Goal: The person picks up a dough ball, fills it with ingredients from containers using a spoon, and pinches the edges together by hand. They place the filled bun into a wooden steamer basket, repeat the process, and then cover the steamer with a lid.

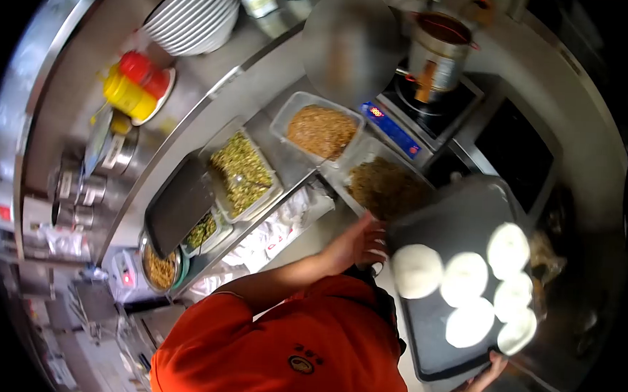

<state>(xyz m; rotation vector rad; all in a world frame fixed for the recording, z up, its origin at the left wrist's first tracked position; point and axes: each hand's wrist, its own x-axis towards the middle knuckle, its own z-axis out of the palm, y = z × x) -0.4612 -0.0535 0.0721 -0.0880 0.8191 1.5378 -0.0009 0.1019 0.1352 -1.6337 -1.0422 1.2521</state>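
A dark baking tray (427,341) is on the right, carrying several round, flat white dough pieces (418,271), some overlapping. My left hand (363,246) is at the tray's left edge, its fingers curled against the rim and partly hidden. On the lower right corner of the tray my right hand (487,375) grips the rim, thumb on top. Beyond the left hand, a clear container of brown shredded filling (384,188) sits partly behind the tray.
Tubs of orange-brown filling (322,132) and chopped green filling (241,172) line the counter, beside a dark tray (177,204). A pot (439,51) stands on an induction cooker (394,133). Stacked white plates (195,19) and red and yellow bottles (129,93) occupy a shelf.
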